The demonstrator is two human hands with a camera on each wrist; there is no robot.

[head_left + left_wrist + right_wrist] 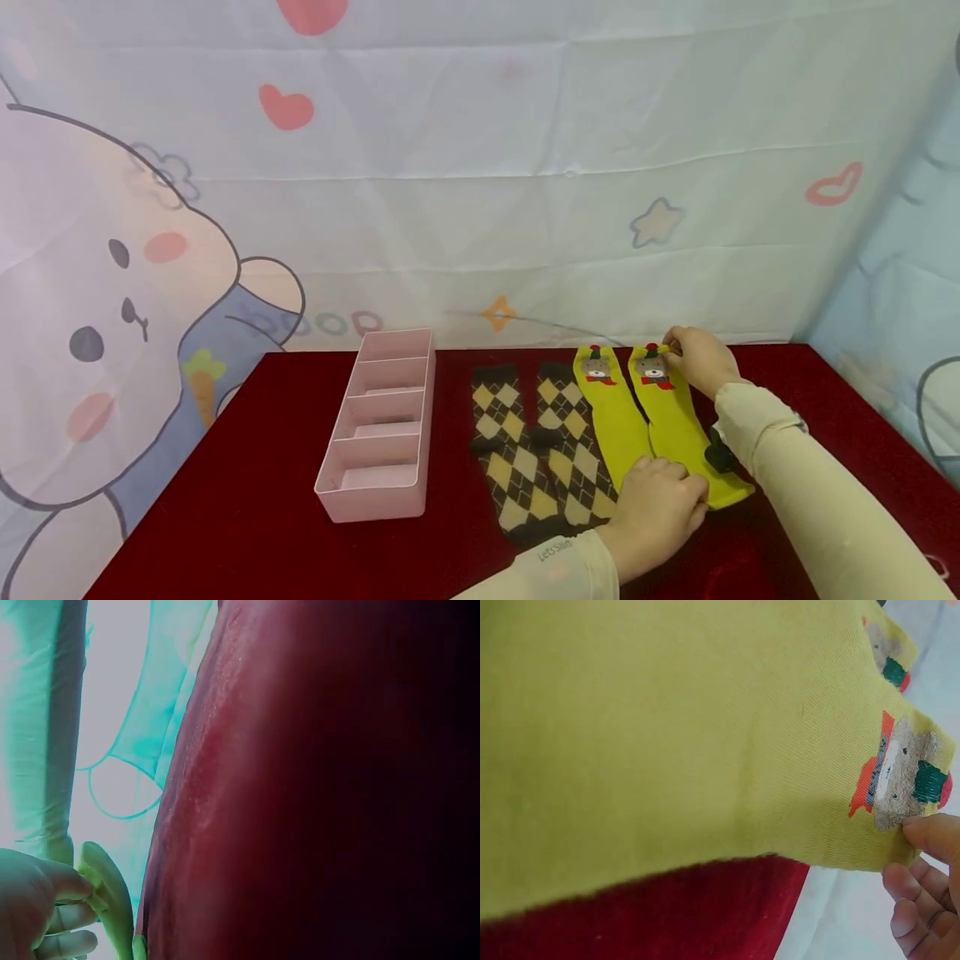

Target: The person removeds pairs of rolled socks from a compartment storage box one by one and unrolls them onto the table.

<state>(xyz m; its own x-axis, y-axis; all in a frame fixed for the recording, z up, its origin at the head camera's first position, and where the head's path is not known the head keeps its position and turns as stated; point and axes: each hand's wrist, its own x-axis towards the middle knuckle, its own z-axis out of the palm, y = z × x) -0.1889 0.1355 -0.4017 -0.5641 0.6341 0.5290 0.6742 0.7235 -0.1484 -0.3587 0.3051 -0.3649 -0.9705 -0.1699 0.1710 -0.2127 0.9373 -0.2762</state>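
Two yellow socks with bear faces lie side by side on the right, the left yellow sock [617,417] and the right yellow sock [671,417]. My right hand [703,362] pinches a cuff corner of the right one between thumb and fingers; the right wrist view shows this cuff [900,844] beside the printed bear. At the near end of the socks, my left hand [660,510] pinches yellow fabric [111,896] with thumb and fingertips. It covers part of the socks' lower ends. A dark heel patch [720,454] shows beside the right forearm.
Two brown-and-yellow argyle socks, one left [510,450] and one right [572,442], lie flat left of the yellow pair. Further left stands a pink divided box [426,417] with several compartments. Dark red cloth [247,500] covers the table, and a printed curtain [465,217] hangs behind.
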